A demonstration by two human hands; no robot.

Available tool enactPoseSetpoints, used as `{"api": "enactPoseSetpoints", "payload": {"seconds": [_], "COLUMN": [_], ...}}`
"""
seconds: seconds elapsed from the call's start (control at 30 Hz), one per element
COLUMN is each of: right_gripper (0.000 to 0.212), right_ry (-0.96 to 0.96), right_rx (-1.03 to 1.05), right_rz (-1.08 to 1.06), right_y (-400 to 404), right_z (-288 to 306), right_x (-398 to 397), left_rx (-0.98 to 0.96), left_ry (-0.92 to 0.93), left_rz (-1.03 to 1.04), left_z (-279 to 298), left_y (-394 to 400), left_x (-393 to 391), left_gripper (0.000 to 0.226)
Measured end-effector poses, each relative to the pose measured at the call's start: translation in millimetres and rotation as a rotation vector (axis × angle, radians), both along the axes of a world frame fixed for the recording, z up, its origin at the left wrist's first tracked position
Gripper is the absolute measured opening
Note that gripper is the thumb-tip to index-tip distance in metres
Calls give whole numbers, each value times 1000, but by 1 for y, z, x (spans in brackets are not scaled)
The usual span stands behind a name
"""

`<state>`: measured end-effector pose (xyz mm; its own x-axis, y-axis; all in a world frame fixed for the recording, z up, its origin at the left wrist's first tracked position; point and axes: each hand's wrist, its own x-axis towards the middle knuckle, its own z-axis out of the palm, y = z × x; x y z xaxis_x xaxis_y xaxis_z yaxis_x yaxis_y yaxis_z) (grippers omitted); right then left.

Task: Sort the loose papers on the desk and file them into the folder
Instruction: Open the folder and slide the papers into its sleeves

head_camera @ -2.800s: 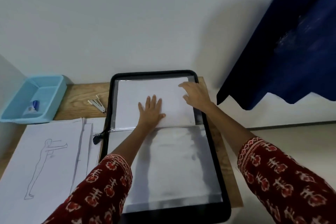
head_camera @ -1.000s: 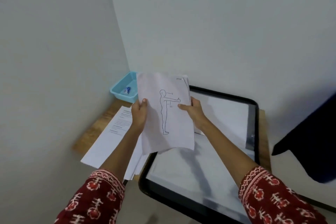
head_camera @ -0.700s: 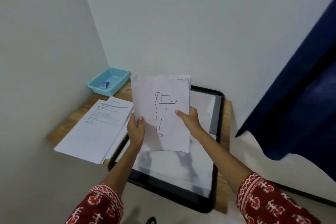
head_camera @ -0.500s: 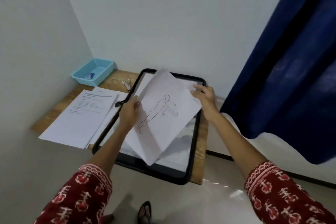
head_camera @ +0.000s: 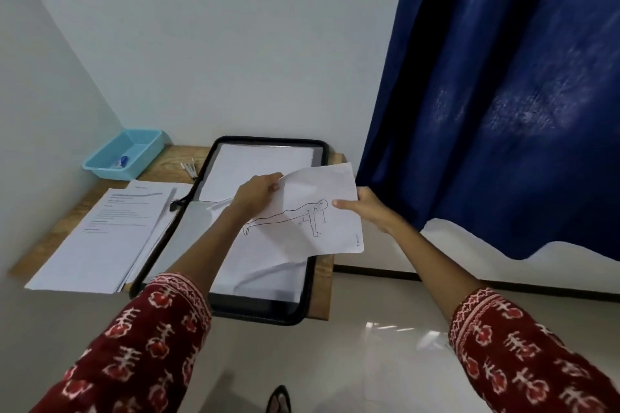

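Note:
A white sheet with a line drawing of a figure [head_camera: 312, 221] hangs sideways above the open black folder [head_camera: 214, 157]. My left hand [head_camera: 256, 193] pinches the sheet's far left corner. My right hand [head_camera: 365, 208] grips its right edge, thumb on top. The folder lies flat on the small wooden desk [head_camera: 167, 161], with a white page in its far half and clear sleeves in its near half. A stack of loose printed papers [head_camera: 107, 231] lies on the desk left of the folder.
A light blue tray [head_camera: 134, 147] with a small blue object sits at the desk's far left corner. A small metal item [head_camera: 188, 167] lies between tray and folder. A dark blue curtain [head_camera: 503, 94] hangs to the right. White walls close in behind and left.
The figure sheet has turned from upright to sideways and moved right over the folder. My left hand shifted to its far corner, and my right hand now grips the right edge.

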<state>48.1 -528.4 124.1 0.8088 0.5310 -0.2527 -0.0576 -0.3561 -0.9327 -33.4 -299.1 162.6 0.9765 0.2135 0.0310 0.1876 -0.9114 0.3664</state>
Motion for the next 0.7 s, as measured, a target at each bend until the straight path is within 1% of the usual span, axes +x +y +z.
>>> {"api": "enactPoseSetpoints", "payload": {"seconds": [0.07, 0.17, 0.27, 0.3, 0.33, 0.37, 0.43, 0.47, 0.5, 0.57, 0.6, 0.63, 0.7], "right_gripper": [35, 30, 27, 27, 28, 28, 29, 31, 34, 39, 40, 41, 44], "right_ry": [-13, -18, -37, -36, -21, 7, 95, 138, 174, 229, 252, 270, 298], "right_rx": [49, 98, 97, 96, 102, 117, 156, 175, 189, 193, 196, 211, 244], "right_rz": [-48, -72, -169, -236, -321, -421, -637, -729, -799, -876, -894, -907, -925], "right_y": [1, -2, -18, -27, -38, -49, -73, -83, -92, -105, -110, -113, -117], "right_z": [7, 17, 14, 9, 3, -4, -22, -32, -42, -59, -65, -70, -78], "right_x": [2, 5, 11, 13, 15, 16, 17, 17, 16, 12, 10, 8, 6], "left_rx": [-8, 54, 114, 92, 49, -9, -115, -161, -178, -102, -46, -12, -22], "left_ry": [-7, -95, -322, -364, -364, -313, -138, -52, 36, 183, 236, 259, 222], "left_rz": [-25, -22, 30, 87, 153, 210, 262, 249, 215, 107, 68, 55, 68], "left_z": [10, 17, -5, -17, -30, -46, -77, -91, -103, -123, -131, -136, -141], "left_y": [-3, -9, -18, -23, -28, -32, -41, -45, -49, -56, -59, -61, -62], "left_x": [7, 15, 14, 11, 5, -1, -16, -23, -29, -36, -37, -37, -35], "left_gripper": [16, 17, 45, 53, 58, 61, 60, 60, 66, 98, 105, 101, 91]}}
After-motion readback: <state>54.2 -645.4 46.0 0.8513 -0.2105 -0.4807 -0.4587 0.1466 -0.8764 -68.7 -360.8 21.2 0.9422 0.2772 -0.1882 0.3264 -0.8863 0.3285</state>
